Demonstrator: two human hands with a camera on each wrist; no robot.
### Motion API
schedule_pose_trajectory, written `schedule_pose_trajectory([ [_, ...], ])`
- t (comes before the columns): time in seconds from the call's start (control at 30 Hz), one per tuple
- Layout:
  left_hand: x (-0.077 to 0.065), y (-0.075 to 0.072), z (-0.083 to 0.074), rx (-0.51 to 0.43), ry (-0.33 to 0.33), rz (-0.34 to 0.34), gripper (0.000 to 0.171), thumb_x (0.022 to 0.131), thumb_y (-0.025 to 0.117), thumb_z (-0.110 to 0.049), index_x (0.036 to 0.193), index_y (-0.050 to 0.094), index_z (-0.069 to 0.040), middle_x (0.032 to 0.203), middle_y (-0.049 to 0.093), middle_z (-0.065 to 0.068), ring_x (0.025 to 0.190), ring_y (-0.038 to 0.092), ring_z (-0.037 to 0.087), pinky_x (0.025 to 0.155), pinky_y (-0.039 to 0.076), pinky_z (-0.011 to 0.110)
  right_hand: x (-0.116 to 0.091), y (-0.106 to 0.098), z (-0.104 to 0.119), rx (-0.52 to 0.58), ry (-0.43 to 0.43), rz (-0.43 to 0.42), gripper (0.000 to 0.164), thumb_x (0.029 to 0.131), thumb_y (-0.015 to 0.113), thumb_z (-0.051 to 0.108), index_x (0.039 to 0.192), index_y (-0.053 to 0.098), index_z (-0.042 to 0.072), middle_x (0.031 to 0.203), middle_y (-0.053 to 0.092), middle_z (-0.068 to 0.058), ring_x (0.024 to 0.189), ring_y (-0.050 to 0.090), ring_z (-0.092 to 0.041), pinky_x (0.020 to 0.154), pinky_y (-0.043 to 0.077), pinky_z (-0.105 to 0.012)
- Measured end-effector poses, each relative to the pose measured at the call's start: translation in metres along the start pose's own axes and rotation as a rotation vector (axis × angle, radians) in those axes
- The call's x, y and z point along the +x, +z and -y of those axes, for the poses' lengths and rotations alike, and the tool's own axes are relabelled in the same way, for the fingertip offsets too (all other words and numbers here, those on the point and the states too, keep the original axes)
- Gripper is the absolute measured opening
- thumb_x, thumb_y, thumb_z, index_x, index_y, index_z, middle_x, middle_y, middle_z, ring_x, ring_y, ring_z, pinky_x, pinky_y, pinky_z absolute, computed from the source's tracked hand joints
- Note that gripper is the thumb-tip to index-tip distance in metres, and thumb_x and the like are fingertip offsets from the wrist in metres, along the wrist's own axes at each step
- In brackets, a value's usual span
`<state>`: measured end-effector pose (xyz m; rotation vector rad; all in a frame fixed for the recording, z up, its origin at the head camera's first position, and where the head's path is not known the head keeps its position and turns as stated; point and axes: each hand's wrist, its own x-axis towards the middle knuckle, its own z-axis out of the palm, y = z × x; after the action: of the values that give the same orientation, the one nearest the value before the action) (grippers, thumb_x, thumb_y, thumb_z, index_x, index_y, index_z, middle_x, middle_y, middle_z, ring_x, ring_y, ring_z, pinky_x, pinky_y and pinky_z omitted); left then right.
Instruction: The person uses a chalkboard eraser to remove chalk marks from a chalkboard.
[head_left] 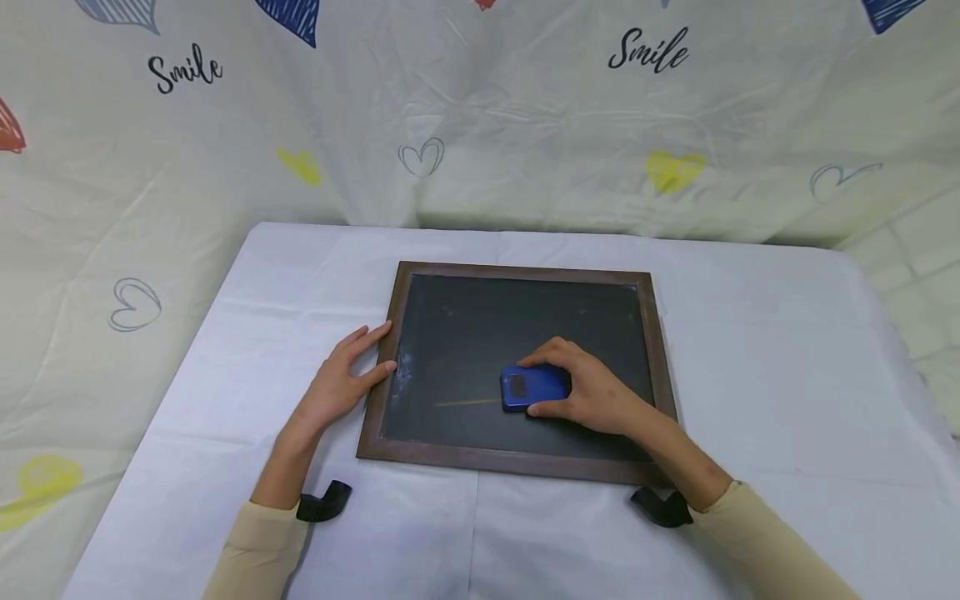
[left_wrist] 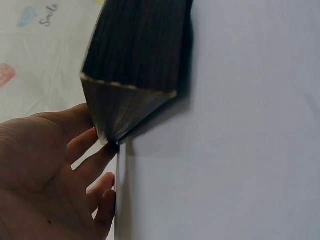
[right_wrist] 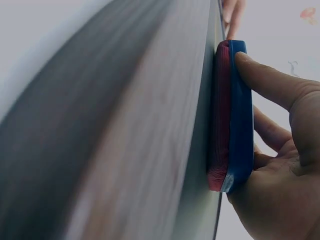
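Observation:
A chalkboard (head_left: 465,333) in a brown wooden frame lies on the white-covered table. My right hand (head_left: 596,392) grips a blue board eraser (head_left: 534,387) between thumb and fingers, over the middle of the board. In the right wrist view the eraser (right_wrist: 241,120) shows a dark red felt side turned to the board surface. A thin yellowish chalk line (head_left: 467,403) runs leftward from beside the eraser. My left hand (head_left: 337,385) rests its spread fingertips and thumb on the left side of the frame; in the left wrist view the frame's corner (left_wrist: 135,50) hides some fingertips.
White cloth (head_left: 787,375) covers the table around the board. Behind it hangs a pale curtain (head_left: 510,108) printed with hearts and lettering. A dark curved piece (head_left: 325,502) sits at the left wrist, and a similar dark piece (head_left: 662,507) at the right wrist, near the frame's lower edge.

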<state>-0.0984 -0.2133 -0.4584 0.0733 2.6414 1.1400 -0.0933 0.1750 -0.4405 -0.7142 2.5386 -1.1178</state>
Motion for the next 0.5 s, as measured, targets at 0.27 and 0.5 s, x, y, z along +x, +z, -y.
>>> schedule_pose_trajectory([
  [0.27,0.0,0.001,0.0,0.005,-0.002,0.004,0.069,0.102,0.068,-0.037,0.163,0.037,-0.029,0.173,0.022,0.02,0.161,0.019,0.046,0.121,0.024,0.075,0.015,0.012,0.01,0.031,-0.009,0.049,0.056,0.082,0.091,0.033,0.134,0.069,0.025,0.132,0.059,0.002,0.117,0.059,-0.026,0.093,0.055,-0.041],
  [0.5,0.001,0.002,-0.001,0.004,-0.004,0.005,0.069,0.102,0.068,-0.036,0.163,0.037,-0.029,0.173,0.022,0.019,0.161,0.018,0.045,0.122,0.023,0.074,0.028,0.021,0.022,0.038,-0.009,0.094,0.056,0.083,0.09,0.032,0.134,0.069,0.027,0.133,0.059,0.003,0.118,0.058,-0.025,0.095,0.054,-0.042],
])
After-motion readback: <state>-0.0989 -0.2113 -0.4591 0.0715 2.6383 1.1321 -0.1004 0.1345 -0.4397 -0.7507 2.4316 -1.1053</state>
